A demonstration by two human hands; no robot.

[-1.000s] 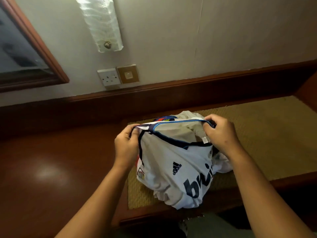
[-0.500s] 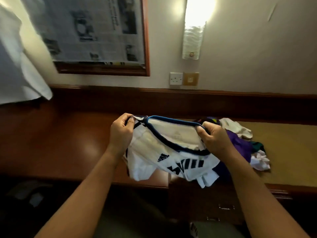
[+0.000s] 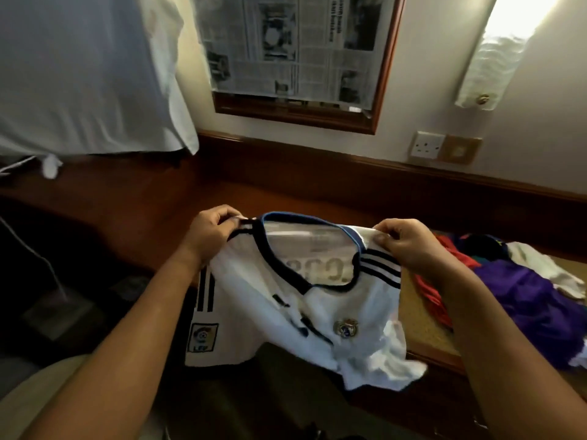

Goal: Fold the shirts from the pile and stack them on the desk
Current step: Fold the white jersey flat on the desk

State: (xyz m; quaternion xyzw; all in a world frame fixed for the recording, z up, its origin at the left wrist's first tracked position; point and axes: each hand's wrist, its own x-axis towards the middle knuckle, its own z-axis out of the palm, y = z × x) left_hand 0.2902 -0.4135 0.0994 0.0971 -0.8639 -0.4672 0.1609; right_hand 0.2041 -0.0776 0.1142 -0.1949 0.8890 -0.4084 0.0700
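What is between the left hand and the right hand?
In the head view, the collar of the white shirt stretches between the left hand and the right hand, each pinching a shoulder.

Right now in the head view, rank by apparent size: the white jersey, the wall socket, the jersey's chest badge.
1. White jersey, largest by far, though nearest the camera.
2. Wall socket.
3. Chest badge, smallest, though close to the socket in apparent size.
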